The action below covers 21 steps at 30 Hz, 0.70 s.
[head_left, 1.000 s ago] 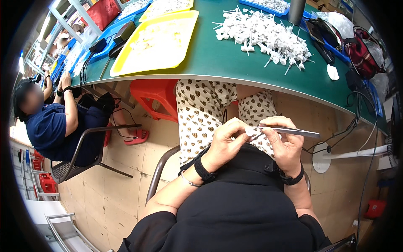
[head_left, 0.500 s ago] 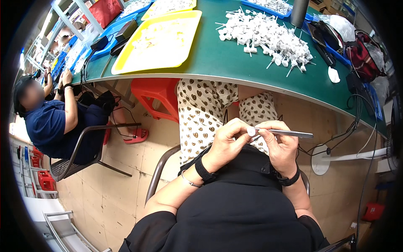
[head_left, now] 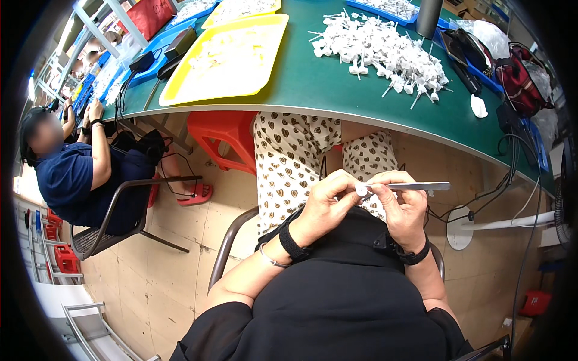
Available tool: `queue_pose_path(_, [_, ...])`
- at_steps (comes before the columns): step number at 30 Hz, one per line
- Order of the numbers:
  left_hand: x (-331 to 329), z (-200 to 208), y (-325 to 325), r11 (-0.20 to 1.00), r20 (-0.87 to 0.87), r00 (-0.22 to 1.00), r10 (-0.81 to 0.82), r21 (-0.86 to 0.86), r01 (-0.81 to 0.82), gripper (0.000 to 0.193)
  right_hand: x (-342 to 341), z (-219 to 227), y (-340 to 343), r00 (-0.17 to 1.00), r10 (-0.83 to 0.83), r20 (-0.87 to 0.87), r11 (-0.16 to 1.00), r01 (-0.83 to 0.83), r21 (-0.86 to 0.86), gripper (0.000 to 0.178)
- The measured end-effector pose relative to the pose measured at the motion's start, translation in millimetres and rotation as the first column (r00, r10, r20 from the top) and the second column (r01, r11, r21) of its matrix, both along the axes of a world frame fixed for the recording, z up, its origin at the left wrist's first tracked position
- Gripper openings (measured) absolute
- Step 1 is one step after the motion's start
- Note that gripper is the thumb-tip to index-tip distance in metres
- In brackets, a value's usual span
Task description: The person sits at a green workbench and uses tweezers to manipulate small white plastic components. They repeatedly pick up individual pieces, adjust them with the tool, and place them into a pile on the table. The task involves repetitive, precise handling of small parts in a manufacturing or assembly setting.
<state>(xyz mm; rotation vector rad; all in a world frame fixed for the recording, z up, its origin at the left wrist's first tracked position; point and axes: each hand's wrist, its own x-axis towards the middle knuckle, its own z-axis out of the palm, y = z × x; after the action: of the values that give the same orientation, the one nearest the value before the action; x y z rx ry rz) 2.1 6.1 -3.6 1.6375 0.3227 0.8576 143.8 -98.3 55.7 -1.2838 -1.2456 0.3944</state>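
Observation:
Above my lap, both hands meet at a small white plastic piece (head_left: pixel 361 190). My left hand (head_left: pixel 330 200) pinches the piece between thumb and fingertips, so part of it is hidden. My right hand (head_left: pixel 406 212) is closed around a slim grey metal tool that looks like tweezers (head_left: pixel 432 186). The wide end of the tweezers sticks out to the right; their tip is at the white piece, mostly covered by my fingers. Beyond the hands, a heap of white plastic parts with thin stems (head_left: pixel 376 51) lies on the green table (head_left: pixel 301 84).
A yellow tray (head_left: pixel 171 90) with small pieces stands on the table's left. Blue trays, a dark cylinder (head_left: pixel 429 18) and a plaid bag (head_left: pixel 521 78) are farther back. A red stool (head_left: pixel 223 138) is under the table. Left of me sits a co-worker (head_left: pixel 78 174). Cables hang at the right.
The outer end of the tweezers has tilted up slightly as my right hand turns. My left hand keeps its pinch on the white piece, nearly still.

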Motion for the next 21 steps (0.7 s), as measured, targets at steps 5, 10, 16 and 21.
queue_pose_path(5, [1, -1, 0, 1.0, -0.016, 1.0, 0.004, 0.03, -0.003, 0.007, 2, 2, 1, 0.994, -0.012, 0.105, 1.0, 0.013, -0.009, 0.003])
queue_pose_path(10, [1, -4, 0, 0.997, -0.042, 0.999, 0.017, 0.081, -0.014, 0.005, 0, 5, 1, 0.983, -0.038, 0.179, 0.999, 0.04, -0.01, 0.003])
queue_pose_path(16, [0, -4, 2, 0.988, -0.036, 0.999, 0.008, 0.151, -0.003, 0.004, 5, 12, 0, 0.942, 0.004, 0.335, 0.999, 0.007, -0.032, 0.003])
queue_pose_path(21, [-1, -7, 3, 0.987, -0.048, 0.998, -0.034, 0.157, 0.041, 0.006, 9, 23, -1, 0.909, 0.066, 0.411, 0.995, -0.031, -0.091, 0.004])
